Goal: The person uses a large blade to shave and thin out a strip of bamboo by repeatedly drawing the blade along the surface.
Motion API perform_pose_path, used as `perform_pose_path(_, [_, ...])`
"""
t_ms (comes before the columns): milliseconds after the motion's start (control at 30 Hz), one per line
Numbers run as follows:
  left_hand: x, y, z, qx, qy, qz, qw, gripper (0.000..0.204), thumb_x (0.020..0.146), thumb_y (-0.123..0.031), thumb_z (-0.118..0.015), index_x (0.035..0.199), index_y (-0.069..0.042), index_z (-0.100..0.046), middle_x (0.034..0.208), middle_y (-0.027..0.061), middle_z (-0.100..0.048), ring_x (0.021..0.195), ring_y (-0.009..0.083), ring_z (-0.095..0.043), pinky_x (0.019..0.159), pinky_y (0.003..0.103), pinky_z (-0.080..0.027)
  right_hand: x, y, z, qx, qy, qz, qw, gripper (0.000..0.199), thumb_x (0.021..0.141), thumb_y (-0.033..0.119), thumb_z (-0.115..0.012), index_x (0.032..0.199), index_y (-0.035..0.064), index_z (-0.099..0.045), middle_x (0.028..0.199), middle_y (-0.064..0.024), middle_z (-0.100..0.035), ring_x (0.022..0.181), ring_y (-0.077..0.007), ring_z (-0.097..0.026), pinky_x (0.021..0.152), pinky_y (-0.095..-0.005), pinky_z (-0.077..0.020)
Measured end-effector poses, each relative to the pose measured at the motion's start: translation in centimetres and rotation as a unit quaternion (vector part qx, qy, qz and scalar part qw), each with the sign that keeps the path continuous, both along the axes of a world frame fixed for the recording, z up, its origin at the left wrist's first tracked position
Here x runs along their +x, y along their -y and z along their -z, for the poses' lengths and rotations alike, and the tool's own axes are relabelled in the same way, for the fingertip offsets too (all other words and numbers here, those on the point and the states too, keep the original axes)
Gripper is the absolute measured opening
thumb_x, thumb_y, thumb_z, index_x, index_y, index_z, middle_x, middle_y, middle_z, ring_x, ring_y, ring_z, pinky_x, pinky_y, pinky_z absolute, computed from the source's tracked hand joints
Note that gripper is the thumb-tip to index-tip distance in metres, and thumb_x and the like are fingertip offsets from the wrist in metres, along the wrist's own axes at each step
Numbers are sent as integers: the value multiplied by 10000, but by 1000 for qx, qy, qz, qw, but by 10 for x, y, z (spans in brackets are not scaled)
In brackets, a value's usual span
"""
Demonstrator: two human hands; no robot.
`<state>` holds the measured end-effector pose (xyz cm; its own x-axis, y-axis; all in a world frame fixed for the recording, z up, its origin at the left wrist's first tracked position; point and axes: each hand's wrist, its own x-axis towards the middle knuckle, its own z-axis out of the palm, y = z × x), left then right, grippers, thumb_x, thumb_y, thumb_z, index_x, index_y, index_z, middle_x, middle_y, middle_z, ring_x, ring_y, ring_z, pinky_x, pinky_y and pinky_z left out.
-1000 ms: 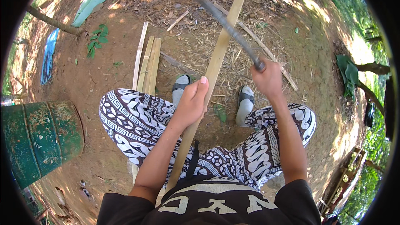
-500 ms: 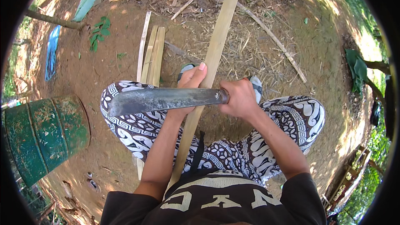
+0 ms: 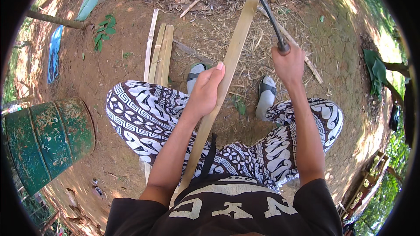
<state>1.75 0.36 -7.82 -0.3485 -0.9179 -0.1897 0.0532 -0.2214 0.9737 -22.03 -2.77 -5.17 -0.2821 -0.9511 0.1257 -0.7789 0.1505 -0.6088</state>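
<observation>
A long bamboo strip slants from my waist up and away past the top edge of the view. My left hand is closed round its left side near the middle, thumb lying along it. To the right, my right hand grips the handle of a machete. The blade points away from me and is seen nearly edge-on, its tip crossing near the strip's far part. Whether the blade touches the strip I cannot tell.
Several bamboo strips lie on the ground beyond my left knee. A thin stick rests near my right hand. A rusty green drum lies at the left. Shavings litter the soil around my sandalled feet.
The machete has gone from lying across the strip near my left hand to pointing away at the upper right. My right hand has moved right and farther off; the left hand stays on the strip.
</observation>
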Motion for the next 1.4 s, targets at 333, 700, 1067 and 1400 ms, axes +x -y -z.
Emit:
perform_pose_path(333, [1, 17, -1, 138, -165, -31, 976, 586, 1068, -482, -275, 657, -98, -440, 450, 1, -339, 357, 89, -248, 362, 254, -245, 63, -54, 13, -57, 2, -319, 946, 204, 536, 162, -683, 635, 68, -532, 553, -103, -553, 516, -323, -581, 499, -426, -457])
perform_pose_path(700, [6, 15, -7, 48, -195, 110, 973, 596, 1088, -413, -208, 610, -108, -391, 523, -10, -369, 489, 95, -308, 489, 256, -263, 69, -50, -1, -22, -76, -348, 934, 265, 545, 210, -733, 697, 88, -553, 626, -84, -620, 603, -316, -636, 598, -435, -503])
perform_pose_path(1067, [0, 13, -2, 99, -222, 123, 962, 568, 1079, -431, -252, 622, -123, -391, 549, -31, -384, 494, 74, -320, 476, 240, -264, 56, -45, 2, -44, -108, -317, 941, 309, 502, 196, -757, 699, 93, -542, 606, -78, -600, 571, -318, -615, 577, -431, -485])
perform_pose_path(1400, [1, -8, -1, 165, -284, 156, 932, 527, 1074, -423, -289, 666, -108, -396, 521, -18, -361, 396, 75, -289, 394, 230, -259, -8, 2, -7, -31, -129, -9, 991, 173, 713, 211, -680, 731, 44, -642, 576, -133, -628, 534, -326, -628, 564, -440, -498])
